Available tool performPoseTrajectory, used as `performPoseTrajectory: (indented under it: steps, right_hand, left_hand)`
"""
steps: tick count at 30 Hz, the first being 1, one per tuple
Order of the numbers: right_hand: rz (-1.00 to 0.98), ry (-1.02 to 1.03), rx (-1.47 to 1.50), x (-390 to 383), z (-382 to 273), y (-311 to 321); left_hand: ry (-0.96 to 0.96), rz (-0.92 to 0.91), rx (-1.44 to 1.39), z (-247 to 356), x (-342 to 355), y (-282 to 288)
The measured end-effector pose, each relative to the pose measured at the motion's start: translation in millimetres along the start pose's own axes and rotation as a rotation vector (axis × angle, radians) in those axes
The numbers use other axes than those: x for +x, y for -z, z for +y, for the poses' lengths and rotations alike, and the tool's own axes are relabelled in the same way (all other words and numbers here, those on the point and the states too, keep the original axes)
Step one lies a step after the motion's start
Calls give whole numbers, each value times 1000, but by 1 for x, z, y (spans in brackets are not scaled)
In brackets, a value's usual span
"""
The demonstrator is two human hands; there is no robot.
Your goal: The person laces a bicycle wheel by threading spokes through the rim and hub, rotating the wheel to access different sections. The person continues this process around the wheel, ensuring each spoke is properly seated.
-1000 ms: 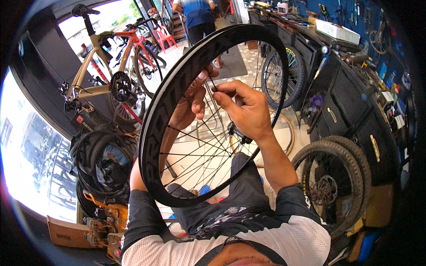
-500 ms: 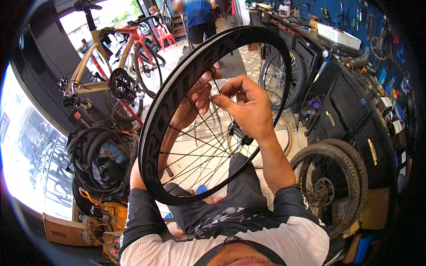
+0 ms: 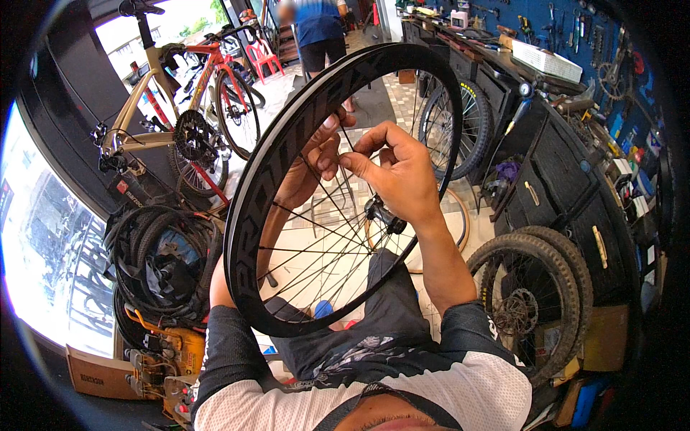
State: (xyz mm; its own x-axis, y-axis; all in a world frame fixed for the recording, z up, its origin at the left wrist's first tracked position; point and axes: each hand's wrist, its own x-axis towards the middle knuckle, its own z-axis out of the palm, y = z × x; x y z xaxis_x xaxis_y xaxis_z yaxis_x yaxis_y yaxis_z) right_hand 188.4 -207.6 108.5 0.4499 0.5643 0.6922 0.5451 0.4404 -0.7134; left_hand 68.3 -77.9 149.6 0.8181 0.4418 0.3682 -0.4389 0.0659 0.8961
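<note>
A black deep-rimmed bicycle wheel (image 3: 241,251) without a tyre stands tilted in front of me, above my lap. Its thin dark spokes (image 3: 316,251) run to a black hub (image 3: 386,218). My left hand (image 3: 316,158) reaches round behind the rim, its fingers curled and closed at a spoke near the rim's upper part. From the right, my right hand (image 3: 395,169) pinches a spoke between thumb and forefinger, close to the left fingertips. The rim and spokes partly cover my left hand, and the exact pinch points are hard to make out.
Beyond the wheel a person in a blue shirt (image 3: 320,29) stands near the doorway. Bicycles (image 3: 208,79) and a heap of tyres (image 3: 162,251) are on the left. Knobby-tyred wheels (image 3: 532,287) lean against the black cabinets (image 3: 560,194) on the right.
Both hands stay closed at the spokes in nearly the same place. The wheel has tilted slightly, its right side a little further left. The person beyond has shifted slightly.
</note>
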Motion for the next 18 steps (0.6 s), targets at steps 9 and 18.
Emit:
performPoseTrajectory:
  steps: [9, 18]
  right_hand:
    - [21, 3, 134, -2, 11, -4]
    - [9, -33, 6, 4, 5, -3]
  left_hand:
    - [25, -68, -70, -11, 7, 15]
    - [-10, -123, -110, -8, 7, 24]
